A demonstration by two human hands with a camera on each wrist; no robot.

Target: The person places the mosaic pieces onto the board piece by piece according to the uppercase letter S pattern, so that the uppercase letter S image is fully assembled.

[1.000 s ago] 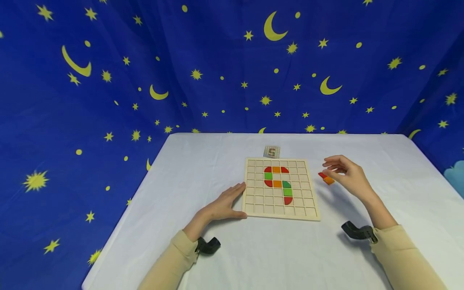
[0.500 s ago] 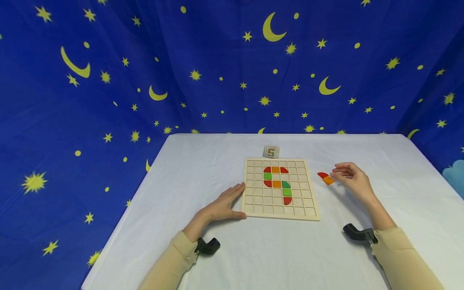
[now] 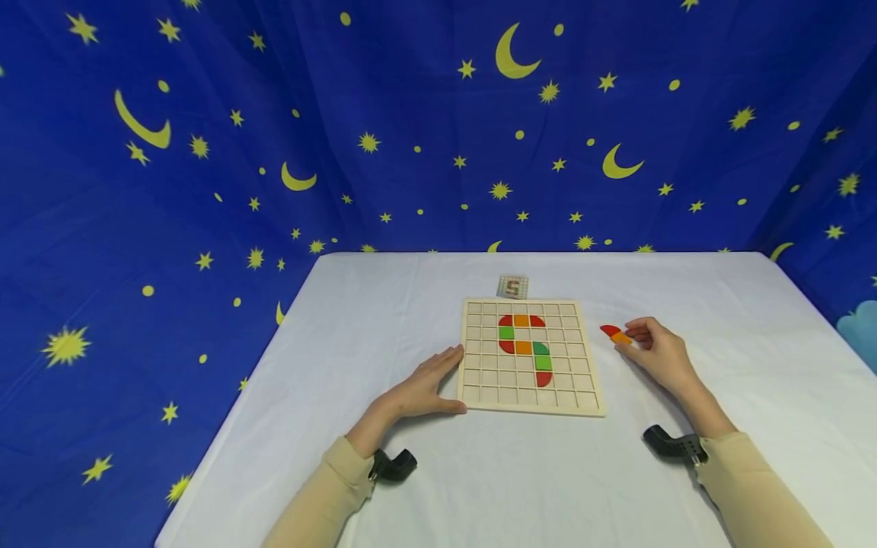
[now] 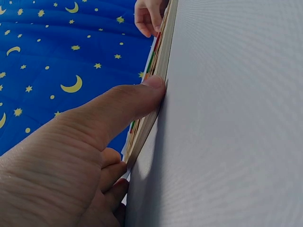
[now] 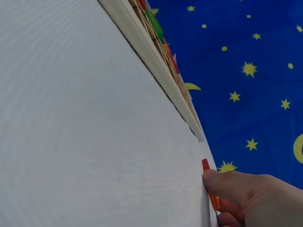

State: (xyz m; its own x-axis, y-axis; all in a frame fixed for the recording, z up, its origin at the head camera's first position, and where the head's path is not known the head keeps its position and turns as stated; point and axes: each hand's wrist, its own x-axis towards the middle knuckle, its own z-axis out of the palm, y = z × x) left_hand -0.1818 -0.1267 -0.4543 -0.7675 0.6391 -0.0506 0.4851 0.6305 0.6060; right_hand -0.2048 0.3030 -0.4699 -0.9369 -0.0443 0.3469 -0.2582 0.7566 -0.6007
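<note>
A wooden grid board [image 3: 493, 378] lies on the table, with several red, orange and green tiles set in its cells in a curving shape. Along the board's left edge rests my left hand [image 3: 418, 390], fingers and thumb stretched out and touching the rim. To the right of the board, my right hand [image 3: 661, 356] pinches an orange square tile [image 3: 620, 338] between thumb and fingers, low at the tabletop. A red rounded tile [image 3: 608, 329] lies against the orange one, on the side toward the board. In the right wrist view the thumb partly covers the orange tile [image 5: 214, 200].
A small pattern card [image 3: 513, 287] showing an S-like figure lies just behind the board. White cloth [image 3: 384, 304] covers the table. Behind it hangs a blue curtain [image 3: 411, 91] with yellow moons and stars. Black wrist mounts [image 3: 393, 465] stick out at both sleeves.
My right hand first drew back to the right from the two loose tiles, then returned left and took the orange tile between thumb and fingers. My left hand stays at the board's edge.
</note>
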